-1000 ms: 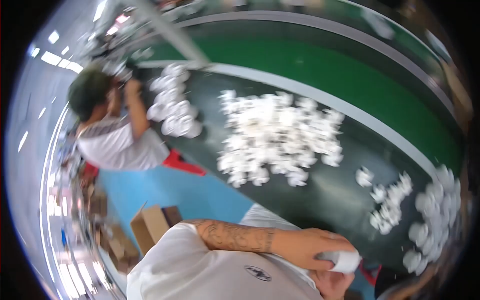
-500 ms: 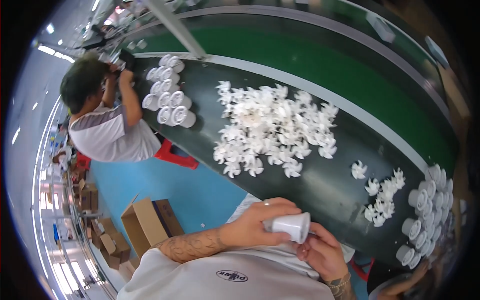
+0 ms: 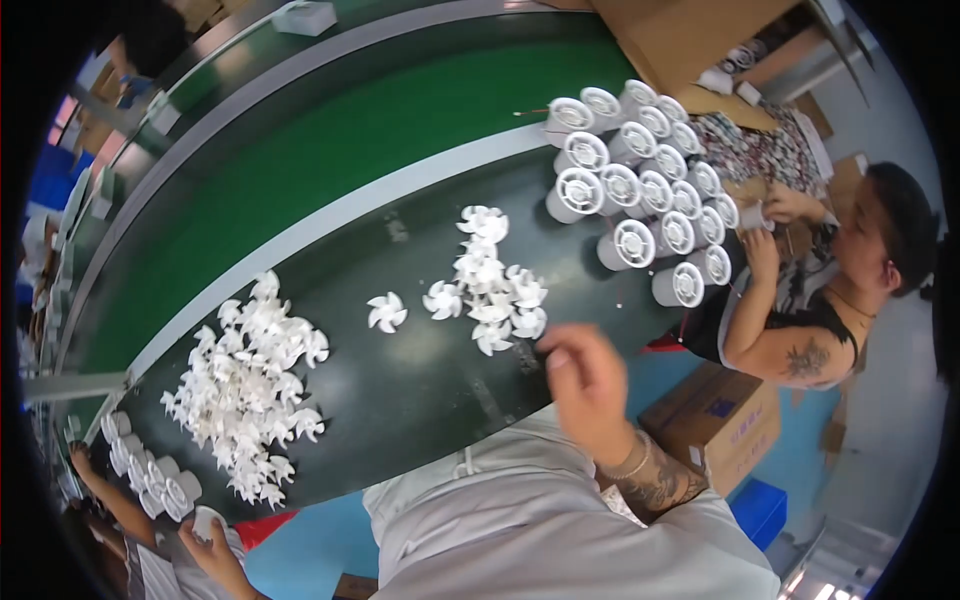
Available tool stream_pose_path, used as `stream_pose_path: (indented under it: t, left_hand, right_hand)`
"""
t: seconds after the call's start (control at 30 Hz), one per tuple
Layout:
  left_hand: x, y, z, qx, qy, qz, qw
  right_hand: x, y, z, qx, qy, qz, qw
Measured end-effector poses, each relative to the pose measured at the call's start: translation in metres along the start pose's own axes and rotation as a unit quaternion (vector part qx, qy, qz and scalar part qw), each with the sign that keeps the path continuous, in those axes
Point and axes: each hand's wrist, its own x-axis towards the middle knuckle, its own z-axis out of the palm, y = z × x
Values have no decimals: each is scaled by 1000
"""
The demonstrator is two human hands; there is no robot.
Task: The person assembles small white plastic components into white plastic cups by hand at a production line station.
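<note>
At the lower left my left hand (image 3: 212, 556) is closed around a white plastic cup (image 3: 205, 524), beside a group of similar white cups (image 3: 150, 475) at the table's left end. My right hand (image 3: 588, 385) is over the near edge of the dark table, its fingers loosely bent and nothing visible in them. Its fingertips come close to a small cluster of white fan wheels (image 3: 485, 280). One loose fan wheel (image 3: 386, 312) lies left of that cluster. A larger heap of fan wheels (image 3: 245, 385) covers the table's left part.
Several white cups with ringed grille tops (image 3: 632, 245) stand at the right end. Beyond them a co-worker (image 3: 800, 300) handles a white cup. Another person's arm (image 3: 115, 500) shows at far left. A pale rail (image 3: 340, 222) separates the table from a green belt (image 3: 330, 140). A cardboard box (image 3: 715, 420) stands below right.
The view has swung to the right. My hands have moved apart: the left has carried the cup to the left end, and the right has let go of it and reached toward the small cluster.
</note>
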Motion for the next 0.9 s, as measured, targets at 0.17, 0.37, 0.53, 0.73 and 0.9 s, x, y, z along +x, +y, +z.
stream_pose_path:
  t: [0.17, 0.37, 0.53, 0.73, 0.9]
  left_hand:
    - [6, 7, 11, 138, 38, 59, 988]
    - [5, 43, 40, 177, 270, 142, 936]
    - [-43, 174, 79, -105, 180, 168, 964]
    - [-57, 336, 180, -112, -251, 389, 879]
    - [-49, 338, 219, 13, -227, 455, 861]
  right_hand:
    - [37, -6, -48, -174, 145, 23, 974]
    - [49, 10, -57, -406, 93, 0, 909]
    - [8, -3, -55, -361, 17, -19, 932]
    - [12, 13, -68, -166, 37, 155, 973]
    - [32, -28, -75, -84, -187, 348, 915]
